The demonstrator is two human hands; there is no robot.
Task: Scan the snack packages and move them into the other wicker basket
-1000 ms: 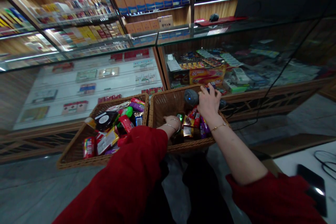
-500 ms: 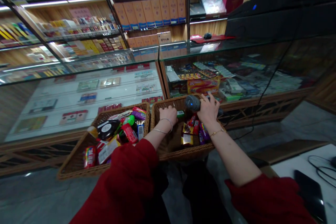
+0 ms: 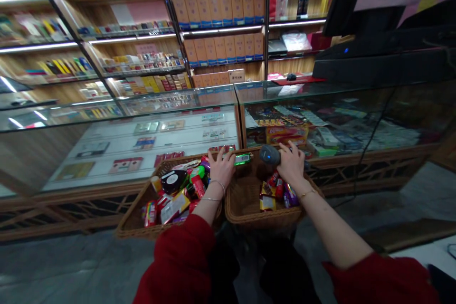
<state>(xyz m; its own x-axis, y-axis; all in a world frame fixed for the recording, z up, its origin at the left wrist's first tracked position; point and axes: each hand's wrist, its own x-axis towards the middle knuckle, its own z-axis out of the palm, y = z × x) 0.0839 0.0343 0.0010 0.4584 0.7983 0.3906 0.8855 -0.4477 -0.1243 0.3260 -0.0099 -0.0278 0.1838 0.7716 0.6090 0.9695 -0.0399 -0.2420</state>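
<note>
My left hand is above the edge where the two wicker baskets meet. It is closed on one end of a green candy packet whose white barcode label shows. The fingers of my right hand wrap round a dark grey handheld barcode scanner, its head toward the packet and a small blue light on it. Below my right hand, the right basket holds a few red, yellow and purple candy packs. Many mixed sweets, with a round black container among them, fill the left basket.
Behind the baskets runs a glass display counter with boxes inside. A dark monitor stand rests on it at right. Stocked shelves line the back wall. A black cable hangs down the counter front.
My left hand has come up out of the right basket and moved to the basket edges, bringing the green packet into view. My right hand still holds the scanner. The camera view has tilted up.
</note>
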